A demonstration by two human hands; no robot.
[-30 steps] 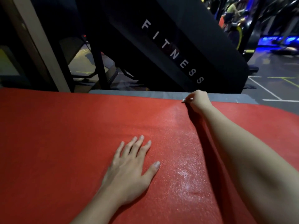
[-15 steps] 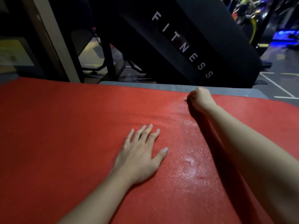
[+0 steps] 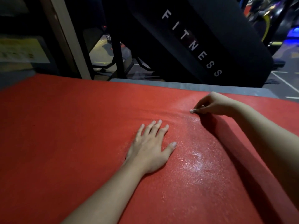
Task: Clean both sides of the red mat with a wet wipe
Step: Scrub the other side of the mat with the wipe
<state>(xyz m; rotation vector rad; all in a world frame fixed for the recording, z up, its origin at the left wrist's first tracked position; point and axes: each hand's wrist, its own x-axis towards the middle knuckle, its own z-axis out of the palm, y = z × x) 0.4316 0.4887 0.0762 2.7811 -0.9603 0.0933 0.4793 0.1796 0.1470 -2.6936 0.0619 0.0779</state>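
while left hand (image 3: 150, 146) flat on mat (image 3: 64, 126), right hand (image 3: 213, 104) pinches wipe (image 3: 191, 111)

Right hand (image 3: 213, 103): position changed; a second ago at the far edge of the red mat (image 3: 64, 126), knuckles at the border with the grey surface (image 3: 210, 88); now drawn back from that edge toward the person, a strip of red showing beyond it; grip: formerly a closed fist with the wet wipe (image 3: 191, 111) just peeking out at its left side; now fingertips pointing left and down, pinching the wipe as a small white wad against the mat; gap to left hand (image 3: 150, 147): narrower than before, wipe now near the left fingertips, not touching; left fingers: spread slightly wider than a second ago.
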